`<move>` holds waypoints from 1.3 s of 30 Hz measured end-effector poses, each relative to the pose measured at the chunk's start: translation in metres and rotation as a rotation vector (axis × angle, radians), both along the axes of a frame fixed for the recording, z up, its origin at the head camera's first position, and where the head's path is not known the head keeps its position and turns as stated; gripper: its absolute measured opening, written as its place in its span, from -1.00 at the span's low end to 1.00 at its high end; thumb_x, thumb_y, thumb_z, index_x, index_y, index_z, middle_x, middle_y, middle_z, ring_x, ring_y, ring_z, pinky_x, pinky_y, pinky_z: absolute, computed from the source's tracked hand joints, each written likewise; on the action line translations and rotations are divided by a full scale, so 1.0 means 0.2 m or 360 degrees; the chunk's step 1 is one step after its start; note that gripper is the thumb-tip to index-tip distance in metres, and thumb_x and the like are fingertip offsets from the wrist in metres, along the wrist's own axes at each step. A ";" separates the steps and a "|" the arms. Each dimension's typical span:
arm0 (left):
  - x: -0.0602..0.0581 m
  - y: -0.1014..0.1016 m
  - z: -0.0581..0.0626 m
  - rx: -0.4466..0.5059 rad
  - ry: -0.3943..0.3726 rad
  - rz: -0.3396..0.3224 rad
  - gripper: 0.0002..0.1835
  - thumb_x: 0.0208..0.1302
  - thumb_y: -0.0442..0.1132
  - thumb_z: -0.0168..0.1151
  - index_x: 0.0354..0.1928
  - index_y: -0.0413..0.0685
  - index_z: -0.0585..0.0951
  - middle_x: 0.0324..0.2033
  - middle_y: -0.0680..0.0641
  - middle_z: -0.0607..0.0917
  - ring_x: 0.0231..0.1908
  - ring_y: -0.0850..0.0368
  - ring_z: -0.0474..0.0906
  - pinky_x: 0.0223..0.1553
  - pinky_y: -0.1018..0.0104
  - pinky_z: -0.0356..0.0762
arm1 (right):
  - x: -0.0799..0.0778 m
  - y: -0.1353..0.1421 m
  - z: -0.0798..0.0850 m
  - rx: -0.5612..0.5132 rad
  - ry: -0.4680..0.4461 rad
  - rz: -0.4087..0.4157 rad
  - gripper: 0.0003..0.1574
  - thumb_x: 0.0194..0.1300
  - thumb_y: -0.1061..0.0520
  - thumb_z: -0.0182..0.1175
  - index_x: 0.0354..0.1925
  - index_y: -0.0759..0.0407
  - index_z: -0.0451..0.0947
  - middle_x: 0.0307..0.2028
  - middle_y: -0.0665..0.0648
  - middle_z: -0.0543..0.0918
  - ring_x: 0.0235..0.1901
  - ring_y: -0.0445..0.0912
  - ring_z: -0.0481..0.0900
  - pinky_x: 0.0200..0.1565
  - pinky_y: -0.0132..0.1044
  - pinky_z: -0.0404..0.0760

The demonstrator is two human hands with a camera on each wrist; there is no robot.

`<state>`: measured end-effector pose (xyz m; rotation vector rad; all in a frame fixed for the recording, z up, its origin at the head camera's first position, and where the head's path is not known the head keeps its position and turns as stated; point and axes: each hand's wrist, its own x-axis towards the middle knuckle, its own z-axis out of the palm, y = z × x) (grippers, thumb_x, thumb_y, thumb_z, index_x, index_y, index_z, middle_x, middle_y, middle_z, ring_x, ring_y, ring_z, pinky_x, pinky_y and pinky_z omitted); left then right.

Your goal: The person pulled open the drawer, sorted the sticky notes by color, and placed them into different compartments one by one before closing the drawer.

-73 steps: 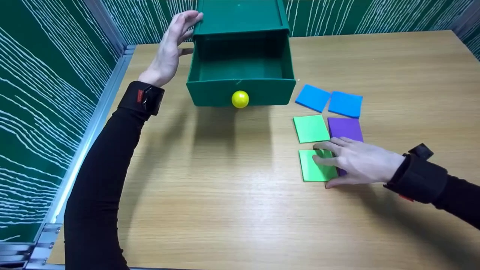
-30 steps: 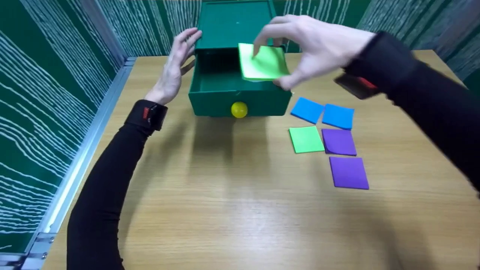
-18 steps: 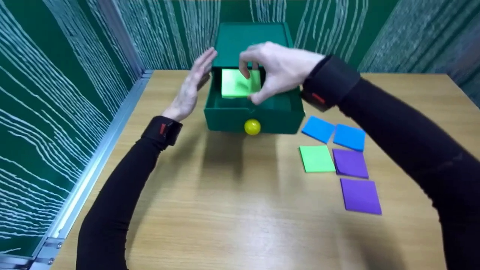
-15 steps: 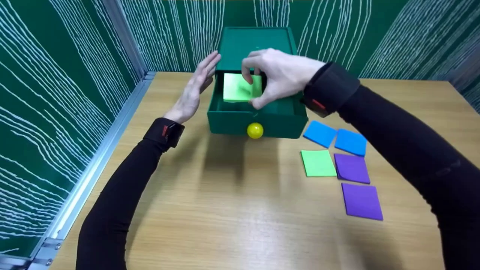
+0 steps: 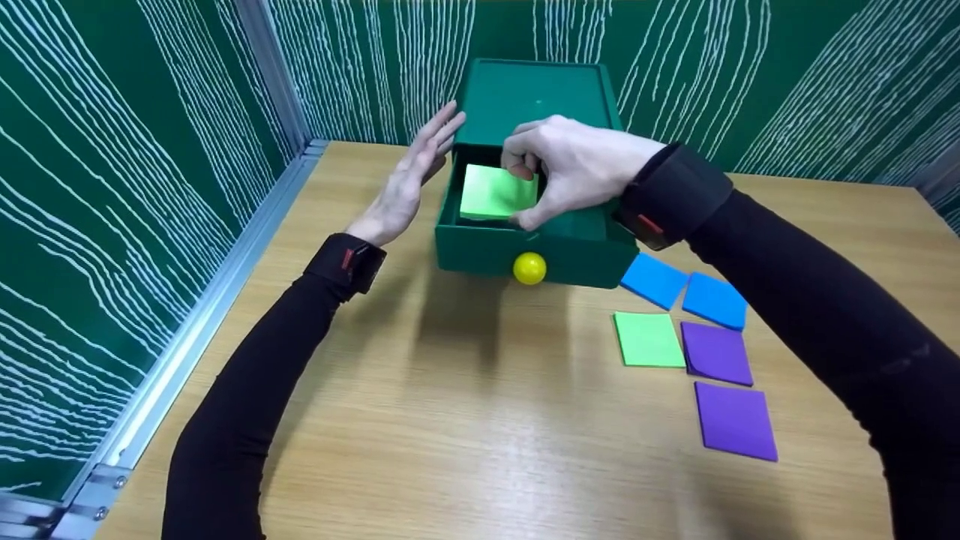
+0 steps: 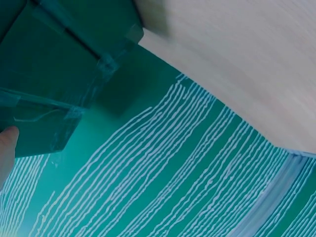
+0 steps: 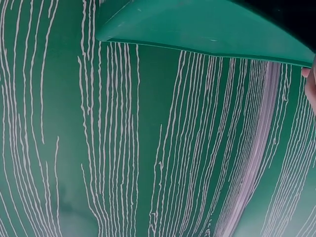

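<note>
In the head view my right hand (image 5: 577,161) is over the pulled-out drawer (image 5: 484,247) of a dark green box (image 5: 536,94). Its curled fingers and thumb pinch the right side of a thin light-green square (image 5: 495,193) inside the opening. I cannot see whether the square touches the drawer floor. My left hand (image 5: 397,180) is at the box's left side, fingers extended, tips at its wall. The left wrist view catches one fingertip (image 6: 7,140) against the box (image 6: 44,89). A yellow ball knob (image 5: 529,268) is on the drawer front.
On the wooden table (image 5: 450,450), right of the drawer, lie two blue squares (image 5: 654,281) (image 5: 714,300), a light-green square (image 5: 649,340) and two purple squares (image 5: 716,352) (image 5: 736,420). Green walls with white streaks (image 5: 360,67) stand behind and left; a metal rail (image 5: 217,300) lines the left edge.
My right hand has lifted the nearer light-green square from the table and carried it up-left into the drawer, lowering slightly lately. The left hand stays beside the box. The head view has shifted.
</note>
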<state>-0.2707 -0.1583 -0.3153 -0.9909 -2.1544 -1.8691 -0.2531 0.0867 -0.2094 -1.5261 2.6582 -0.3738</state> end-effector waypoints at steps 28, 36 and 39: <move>-0.01 -0.07 0.02 0.0075 -0.0026 0.0006 -0.39 0.55 -0.09 -0.45 0.58 -0.01 0.04 0.57 -0.07 0.15 0.54 -0.01 0.10 0.57 -0.08 -0.06 | 0.31 0.87 -0.37 0.0016 0.0101 -0.0205 -0.47 -0.08 -0.17 0.59 -0.56 -0.11 0.37 -0.59 -0.27 0.32 -0.58 -0.40 0.28 -0.54 -0.54 0.33; 0.00 -0.08 0.03 0.0095 -0.0071 0.0063 -0.38 0.54 -0.04 -0.42 0.58 0.05 0.04 0.57 0.00 0.16 0.54 0.03 0.10 0.55 -0.16 -0.03 | 0.27 0.97 -0.73 0.0021 0.0093 -0.0264 -0.27 -0.20 -0.19 0.65 -0.08 0.00 0.60 0.01 0.04 0.61 0.04 -0.01 0.57 0.03 0.05 0.67; 0.00 -0.08 0.03 0.0100 -0.0078 0.0074 -0.37 0.53 -0.02 -0.40 0.58 0.07 0.05 0.56 0.02 0.17 0.53 0.03 0.10 0.54 -0.17 -0.02 | 0.26 0.96 -0.81 0.0006 0.0068 -0.0262 -0.09 -0.22 -0.28 0.62 0.07 0.07 0.60 0.14 0.15 0.60 0.19 0.12 0.49 0.17 0.25 0.53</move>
